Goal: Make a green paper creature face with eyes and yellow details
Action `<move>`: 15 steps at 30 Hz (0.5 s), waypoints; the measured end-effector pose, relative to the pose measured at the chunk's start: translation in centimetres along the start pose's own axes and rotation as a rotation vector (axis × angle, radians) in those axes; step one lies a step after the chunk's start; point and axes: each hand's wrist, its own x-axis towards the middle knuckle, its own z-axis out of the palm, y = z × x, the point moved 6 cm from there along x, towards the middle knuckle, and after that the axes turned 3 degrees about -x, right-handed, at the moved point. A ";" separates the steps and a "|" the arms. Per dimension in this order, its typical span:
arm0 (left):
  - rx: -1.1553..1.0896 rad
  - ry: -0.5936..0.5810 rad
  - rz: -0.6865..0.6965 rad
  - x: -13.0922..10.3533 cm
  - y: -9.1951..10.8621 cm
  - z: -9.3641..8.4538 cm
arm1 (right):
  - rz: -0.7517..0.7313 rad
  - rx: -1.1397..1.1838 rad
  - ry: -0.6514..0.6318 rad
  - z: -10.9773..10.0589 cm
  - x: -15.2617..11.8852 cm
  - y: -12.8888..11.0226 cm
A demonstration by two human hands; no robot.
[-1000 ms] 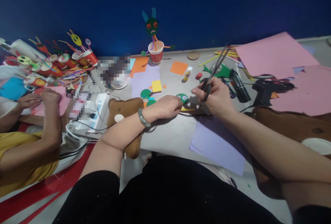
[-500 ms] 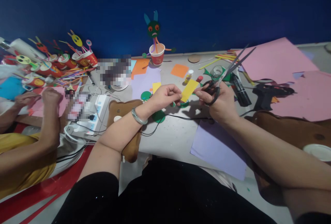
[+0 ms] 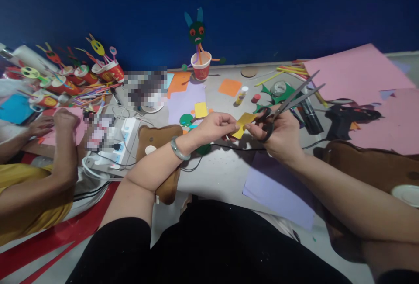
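My left hand [image 3: 214, 129], with a bracelet on the wrist, pinches a small piece of yellow paper [image 3: 245, 122] by its left side. My right hand [image 3: 284, 135] grips black-handled scissors [image 3: 279, 111], their blades parted and pointing up and away to the right. The thumb and a finger of that hand also reach the yellow paper's right edge. Just beyond the paper are an upright glue stick [image 3: 241, 96] and its red cap [image 3: 255, 98]. Another yellow piece [image 3: 200, 110] lies left of them on lilac paper. Green paper circles [image 3: 186, 119] are partly hidden by my left hand.
A paper-cup figure [image 3: 201, 70] with a green head stands by the blue wall. On the right lie a glue gun [image 3: 343, 118], black markers [image 3: 310, 116] and pink sheets [image 3: 356, 74]. A power strip [image 3: 126, 140] and a co-worker's hands [image 3: 65, 120] are on the left.
The yellow paper has tilted and come lower, and my right fingers have moved in to touch it. The scissors have swung a little to the right and down.
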 end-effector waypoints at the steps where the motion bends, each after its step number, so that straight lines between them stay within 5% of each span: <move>1: -0.004 -0.001 -0.007 -0.1 0.0 0.1 | -0.024 -0.003 0.015 0.0 -0.1 -0.1; 8: -0.008 0.014 -0.048 -0.3 0.1 0.4 | -0.166 -0.035 0.052 0.0 -0.3 -1.3; 15: 0.021 0.035 -0.065 -0.6 0.8 0.4 | -0.150 -0.040 0.055 -0.2 -0.2 -1.1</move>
